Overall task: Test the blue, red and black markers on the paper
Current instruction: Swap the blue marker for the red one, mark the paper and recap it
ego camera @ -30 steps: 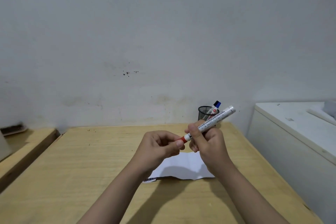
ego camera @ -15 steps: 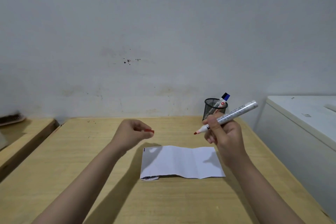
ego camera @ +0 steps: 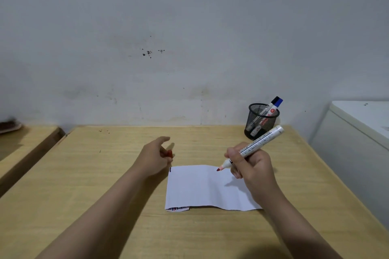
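The right hand [ego camera: 251, 164] is wrapped around the red marker [ego camera: 251, 147], fingers [ego camera: 235, 161] closed on the barrel near its front end. The marker is uncapped and slants down to the left, its red tip just above the upper middle of the paper [ego camera: 202, 187], or possibly touching it; from here that cannot be told. The white back end of the barrel points up and to the right, toward the cup [ego camera: 261, 121].

The left hand [ego camera: 155, 157] sits on the counter [ego camera: 84, 174] just left of the paper's top left corner. Its fingers are curled in around the red cap [ego camera: 170, 154], which peeks out at the fingertips, while the forefinger sticks out loosely away from the person.

The paper lies flat near the middle of the counter, creased down its length, with its near left corner folded up to show stripes of ink on the underside. A small dark mark sits at its top left corner.

The black mesh cup stands at the far right of the counter, near the wall [ego camera: 189, 27]. The blue marker [ego camera: 273, 107] leans in it, cap up, poking over the rim to the right. Something dark lies lower inside the cup, but the mesh blurs it too much to name.

A white cabinet [ego camera: 357, 132] stands just right of the counter.
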`<state>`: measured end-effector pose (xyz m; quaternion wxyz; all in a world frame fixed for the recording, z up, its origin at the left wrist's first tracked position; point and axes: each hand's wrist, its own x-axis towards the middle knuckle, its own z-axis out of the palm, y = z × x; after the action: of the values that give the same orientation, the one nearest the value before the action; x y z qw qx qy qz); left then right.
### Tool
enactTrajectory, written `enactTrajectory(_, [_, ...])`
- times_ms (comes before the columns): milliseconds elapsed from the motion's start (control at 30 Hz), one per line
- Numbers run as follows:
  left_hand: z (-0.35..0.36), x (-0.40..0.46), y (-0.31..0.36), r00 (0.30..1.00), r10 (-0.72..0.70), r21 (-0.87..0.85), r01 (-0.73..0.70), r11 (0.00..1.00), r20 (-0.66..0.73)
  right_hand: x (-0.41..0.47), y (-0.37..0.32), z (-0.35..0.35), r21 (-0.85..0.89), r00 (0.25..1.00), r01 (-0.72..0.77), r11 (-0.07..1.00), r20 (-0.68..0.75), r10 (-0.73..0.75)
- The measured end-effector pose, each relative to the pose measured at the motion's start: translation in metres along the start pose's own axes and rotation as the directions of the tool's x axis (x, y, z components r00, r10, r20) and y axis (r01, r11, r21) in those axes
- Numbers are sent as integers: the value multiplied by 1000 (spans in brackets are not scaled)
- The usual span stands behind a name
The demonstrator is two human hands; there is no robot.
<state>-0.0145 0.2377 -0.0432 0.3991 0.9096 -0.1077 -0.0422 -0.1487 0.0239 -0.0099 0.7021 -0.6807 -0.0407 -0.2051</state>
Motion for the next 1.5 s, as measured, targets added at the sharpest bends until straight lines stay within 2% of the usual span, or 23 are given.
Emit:
enactTrajectory(133, [-7, -10, 1, 997, -60, -223, 46, 974, -57, 6, 1, 17, 14, 1000, 9, 1000, 18, -9])
enactTrajectory(200, [-10, -21, 0, 996, -63, -253, 44, 966, -69, 11, 3, 25, 13, 1000, 2, 1000, -4, -2])
enactTrajectory(300, [-12, -42, -2, 999, -25, -195, 30, 980, 29, 20, 6, 41, -11, 1000, -12, 1000, -2, 12])
enactTrajectory(367, [-10, -52, -4, 996, 4, -94, 4, 996, 85, 26, 9, 54, 2, 999, -54, 999, -6, 54])
enactTrajectory(467, [-5, -58, -9, 995, 70, 24, -72, 997, 66, 34, 22, 74, -6, 986, -163, 987, -20, 163])
enactTrajectory(600, [-3, -58, -15, 994, 101, 35, -102, 994, 29, 37, 47, 90, -115, 962, -274, 955, -24, 273])
enactTrajectory(867, [-6, -51, -27, 984, 170, 59, -173, 983, 52, 28, 69, 91, -107, 961, -274, 956, -80, 266])
enactTrajectory(1067, [-6, -46, -31, 984, 170, 50, -173, 984, 60, 26, 67, 93, -167, 965, -263, 950, -71, 254])
enactTrajectory(1500, [-8, -43, -32, 989, 146, 167, -149, 975, 31, 30, 76, 95, -264, 969, -244, 933, -33, 244])
